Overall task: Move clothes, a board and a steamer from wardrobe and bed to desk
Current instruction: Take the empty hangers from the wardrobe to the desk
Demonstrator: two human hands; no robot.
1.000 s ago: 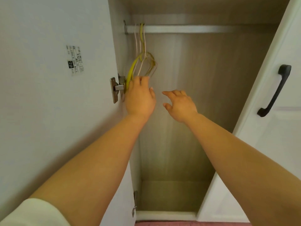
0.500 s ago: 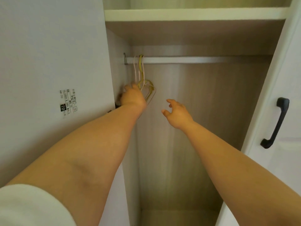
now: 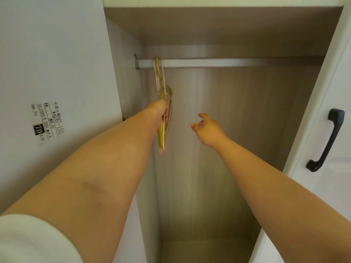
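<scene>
The left hand (image 3: 158,111) hides the middle of the hangers (image 3: 163,103); their count, perhaps three, stays unclear.

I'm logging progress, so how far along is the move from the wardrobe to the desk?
Early or mid job. Done: the wardrobe rail shows no clothes, only a bunch of hangers. In hand: the left hand grips those hangers while they hang from the rail; the right hand reaches in open. Left: unhooking them and carrying them away. Desk, bed, board and steamer are out of view.
</scene>
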